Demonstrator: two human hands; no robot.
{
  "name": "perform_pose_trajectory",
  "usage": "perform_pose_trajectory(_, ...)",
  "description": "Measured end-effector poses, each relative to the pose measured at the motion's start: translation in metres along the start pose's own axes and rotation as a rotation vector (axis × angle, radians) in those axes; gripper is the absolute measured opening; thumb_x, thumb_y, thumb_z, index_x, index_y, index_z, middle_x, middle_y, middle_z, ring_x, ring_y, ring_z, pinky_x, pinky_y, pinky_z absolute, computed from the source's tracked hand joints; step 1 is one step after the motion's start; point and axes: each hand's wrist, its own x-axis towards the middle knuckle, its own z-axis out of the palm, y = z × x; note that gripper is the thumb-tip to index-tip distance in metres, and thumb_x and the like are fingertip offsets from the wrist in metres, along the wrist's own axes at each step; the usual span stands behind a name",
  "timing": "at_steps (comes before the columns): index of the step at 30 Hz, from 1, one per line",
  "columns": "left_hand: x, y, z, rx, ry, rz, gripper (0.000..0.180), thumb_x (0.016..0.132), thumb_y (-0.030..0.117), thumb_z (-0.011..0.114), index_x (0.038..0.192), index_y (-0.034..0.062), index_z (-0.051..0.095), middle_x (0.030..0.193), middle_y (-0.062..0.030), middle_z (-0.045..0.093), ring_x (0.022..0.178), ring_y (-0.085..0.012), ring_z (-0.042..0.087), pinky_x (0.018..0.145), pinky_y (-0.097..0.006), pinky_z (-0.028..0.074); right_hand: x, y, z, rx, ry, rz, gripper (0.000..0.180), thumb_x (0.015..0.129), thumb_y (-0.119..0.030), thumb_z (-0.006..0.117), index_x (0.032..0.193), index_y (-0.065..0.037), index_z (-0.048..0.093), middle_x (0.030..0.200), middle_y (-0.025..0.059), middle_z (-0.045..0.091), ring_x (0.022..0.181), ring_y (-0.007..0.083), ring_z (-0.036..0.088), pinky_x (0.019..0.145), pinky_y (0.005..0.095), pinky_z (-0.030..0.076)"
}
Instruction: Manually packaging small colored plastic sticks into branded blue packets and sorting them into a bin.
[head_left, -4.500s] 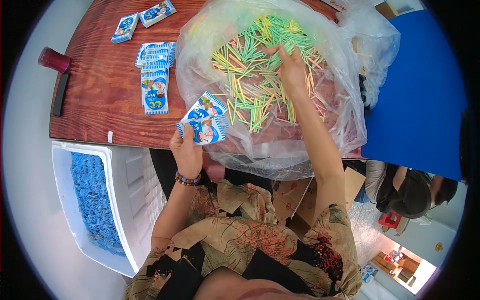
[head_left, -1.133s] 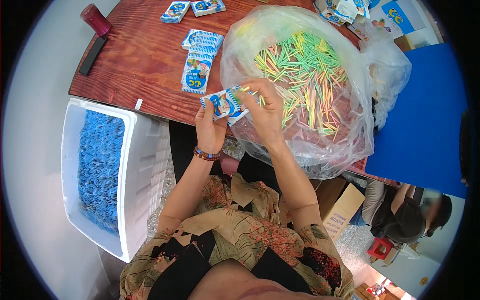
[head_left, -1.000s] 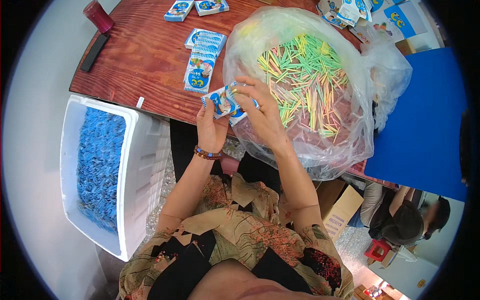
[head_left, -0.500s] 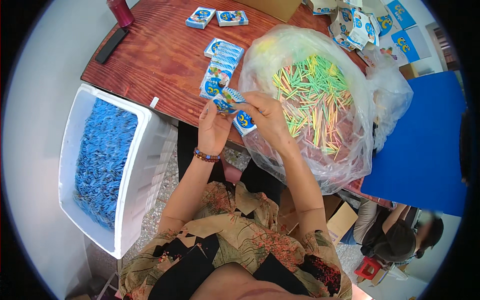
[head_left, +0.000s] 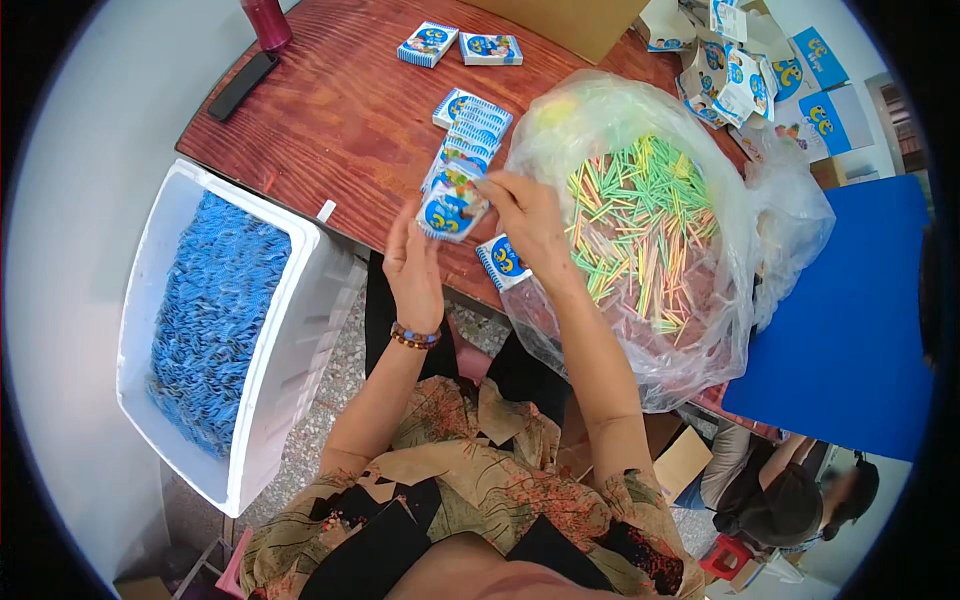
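Note:
A small blue-and-white printed packet [head_left: 452, 207] is held up above the near edge of the table. My right hand [head_left: 530, 225] pinches its right side. At its lower left edge, my left hand [head_left: 414, 268], with a beaded bracelet at the wrist, grips it. Just beyond lies an overlapping row of similar packets [head_left: 478, 128], partly covered by the held one. Another blue-and-white pack [head_left: 503, 262] lies below my right hand, by the table edge. To the right, a large clear plastic bag [head_left: 545, 130] spreads open around many green, yellow and pink sticks [head_left: 645, 215].
Left of the table stands a white foam box [head_left: 300, 262] full of blue packets [head_left: 215, 320]. Two packs [head_left: 428, 45] lie at the back, near a black oblong object [head_left: 243, 87] and a red bottle [head_left: 267, 24]. Printed cartons [head_left: 725, 85] and a blue panel [head_left: 830, 310] are right; a person [head_left: 780, 500] sits beyond.
The held packet has turned so its printed front shows more fully. My left fingers have straightened along its lower left edge. The whole view has shifted slightly.

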Motion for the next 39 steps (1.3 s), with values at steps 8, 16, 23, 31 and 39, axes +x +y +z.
perform_pose_trajectory(8, 0.011, 0.006, -0.006, 1.391, -0.261, 0.477, 0.028, 0.086, 0.014, 0.062, 0.112, 0.0051, 0.059, 0.116, -0.0099, 0.057, 0.109, -0.0275, 0.051, 0.097, -0.04, 0.034, 0.039, 0.023, 0.023, -0.421, 0.023, -0.055, 0.024, 0.088, -0.022, 0.057, 0.094, 0.0, 0.066, 0.078, 0.0198, 0.065, 0.072, 0.0332, 0.065, 0.064, 0.0389, 0.05)
perform_pose_trajectory(16, -0.004, 0.005, -0.002, 1.666, -0.331, 0.549, 0.031, 0.078, 0.022, 0.068, 0.106, 0.0107, 0.06, 0.099, -0.0058, 0.059, 0.101, -0.0257, 0.05, 0.089, -0.043, 0.03, -0.04, 0.027, -0.046, -0.433, -0.003, 0.022, 0.018, 0.085, -0.019, 0.062, 0.091, -0.003, 0.067, 0.072, 0.0133, 0.064, 0.061, 0.0216, 0.063, 0.057, 0.0331, 0.047)
perform_pose_trajectory(23, -0.006, -0.017, 0.016, 1.75, -0.438, 0.519, 0.034, 0.069, 0.034, 0.076, 0.087, 0.0122, 0.056, 0.089, -0.0041, 0.054, 0.092, -0.0259, 0.048, 0.081, -0.042, 0.029, -0.089, 0.065, -0.053, -0.234, 0.012, 0.154, 0.014, 0.085, -0.016, 0.062, 0.091, -0.004, 0.065, 0.067, 0.0081, 0.06, 0.057, 0.0171, 0.055, 0.054, 0.0295, 0.042)
perform_pose_trajectory(31, -0.003, -0.02, 0.018, 1.667, -0.491, 0.686, 0.019, 0.077, 0.026, 0.071, 0.078, 0.0111, 0.059, 0.075, -0.002, 0.059, 0.076, -0.0222, 0.055, 0.073, -0.038, 0.032, -0.087, 0.069, -0.058, -0.233, -0.019, 0.199, 0.015, 0.086, -0.018, 0.062, 0.089, -0.003, 0.064, 0.067, 0.008, 0.06, 0.056, 0.0169, 0.054, 0.054, 0.0306, 0.042)
perform_pose_trajectory(39, 0.005, -0.026, 0.01, 1.614, -0.424, 0.752, 0.012, 0.078, 0.021, 0.068, 0.082, 0.0113, 0.064, 0.079, -0.0025, 0.063, 0.076, -0.021, 0.058, 0.069, -0.036, 0.035, -0.08, 0.081, -0.06, -0.075, -0.006, 0.253, 0.018, 0.087, -0.017, 0.059, 0.096, -0.002, 0.062, 0.069, 0.0065, 0.061, 0.053, 0.0123, 0.054, 0.051, 0.0281, 0.043)
